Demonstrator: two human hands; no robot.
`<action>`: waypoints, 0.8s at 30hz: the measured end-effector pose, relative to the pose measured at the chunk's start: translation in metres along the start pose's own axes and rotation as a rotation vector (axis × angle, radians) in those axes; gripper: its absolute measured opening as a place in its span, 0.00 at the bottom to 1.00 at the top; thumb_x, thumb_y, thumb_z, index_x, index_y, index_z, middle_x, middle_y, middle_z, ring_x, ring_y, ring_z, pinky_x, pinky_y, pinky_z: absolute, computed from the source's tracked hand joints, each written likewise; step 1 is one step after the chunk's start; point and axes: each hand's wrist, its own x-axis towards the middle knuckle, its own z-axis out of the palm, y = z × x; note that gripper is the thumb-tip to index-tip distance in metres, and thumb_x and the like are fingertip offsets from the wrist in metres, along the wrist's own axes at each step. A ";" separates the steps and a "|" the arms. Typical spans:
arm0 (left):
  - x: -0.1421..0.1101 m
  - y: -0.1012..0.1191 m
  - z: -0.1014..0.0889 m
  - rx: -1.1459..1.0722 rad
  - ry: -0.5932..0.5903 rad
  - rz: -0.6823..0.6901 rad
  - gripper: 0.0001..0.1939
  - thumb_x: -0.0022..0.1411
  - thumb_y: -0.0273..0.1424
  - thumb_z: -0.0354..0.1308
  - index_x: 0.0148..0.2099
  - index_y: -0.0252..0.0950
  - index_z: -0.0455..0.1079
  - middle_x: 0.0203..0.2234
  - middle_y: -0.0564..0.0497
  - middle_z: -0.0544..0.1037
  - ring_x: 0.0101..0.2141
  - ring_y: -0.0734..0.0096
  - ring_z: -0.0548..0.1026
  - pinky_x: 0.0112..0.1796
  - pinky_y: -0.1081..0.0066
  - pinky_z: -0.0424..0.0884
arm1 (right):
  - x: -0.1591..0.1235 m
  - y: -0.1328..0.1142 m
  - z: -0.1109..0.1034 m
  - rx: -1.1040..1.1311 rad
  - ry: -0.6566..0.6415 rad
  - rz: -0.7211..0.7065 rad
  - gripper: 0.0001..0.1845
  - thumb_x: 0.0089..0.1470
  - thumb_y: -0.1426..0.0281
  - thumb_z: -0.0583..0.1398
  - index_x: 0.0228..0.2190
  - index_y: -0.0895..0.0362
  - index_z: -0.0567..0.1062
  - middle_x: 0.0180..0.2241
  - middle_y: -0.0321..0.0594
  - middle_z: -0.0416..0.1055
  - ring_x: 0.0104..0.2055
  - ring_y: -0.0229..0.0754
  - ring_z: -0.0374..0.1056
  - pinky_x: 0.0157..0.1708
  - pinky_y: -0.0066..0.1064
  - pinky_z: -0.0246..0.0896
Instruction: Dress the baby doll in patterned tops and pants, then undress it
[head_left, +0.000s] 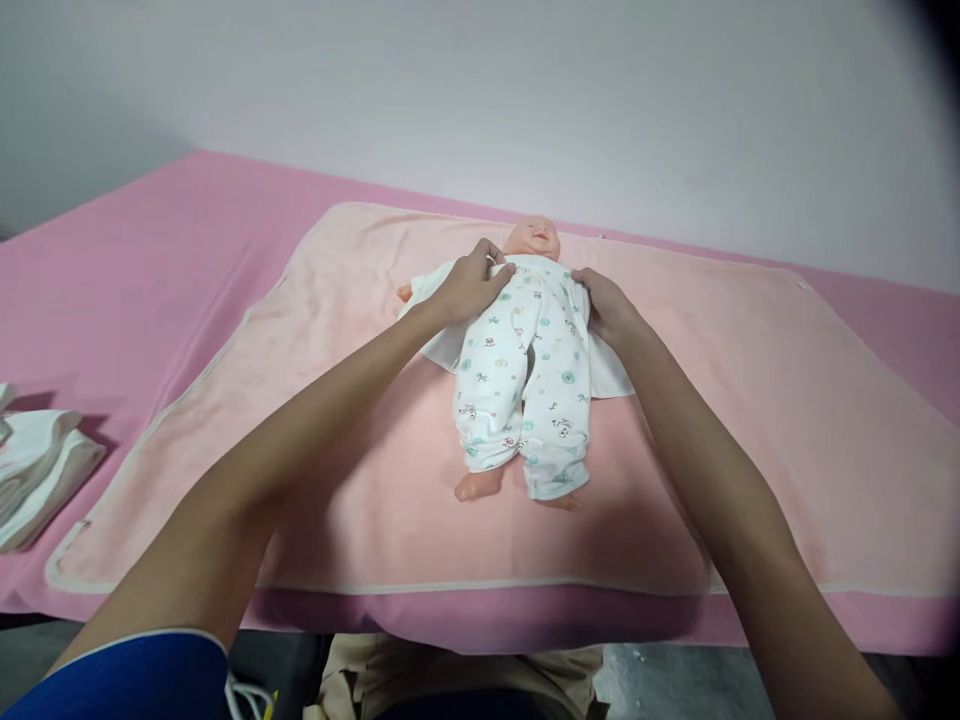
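Observation:
A baby doll (pixel 534 238) lies on its back, its head toward the wall and its bare feet toward me. White printed baby pants (pixel 556 375) cover its legs and reach up to its chest. A white baby top (pixel 609 370) spreads out beneath them on both sides. My left hand (pixel 472 285) is closed at the upper left edge of the pants, thumb on the cloth near the doll's neck. At the upper right edge, my right hand (pixel 606 305) grips the pants, with its fingertips partly hidden.
A pale pink blanket (pixel 750 420) with white edging lies under the doll, on a bed-like surface with a pink cover (pixel 127 290). Folded white cloths (pixel 45 465) sit at the far left. A plain wall (pixel 480 100) borders the back.

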 end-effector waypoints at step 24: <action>-0.256 0.049 0.002 0.383 -0.228 0.035 0.21 0.66 0.48 0.65 0.45 0.42 0.59 0.35 0.50 0.74 0.37 0.56 0.72 0.39 0.58 0.66 | -0.220 0.000 0.025 -1.090 -0.419 -0.759 0.12 0.65 0.60 0.69 0.42 0.54 0.78 0.49 0.51 0.77 0.53 0.60 0.66 0.57 0.53 0.59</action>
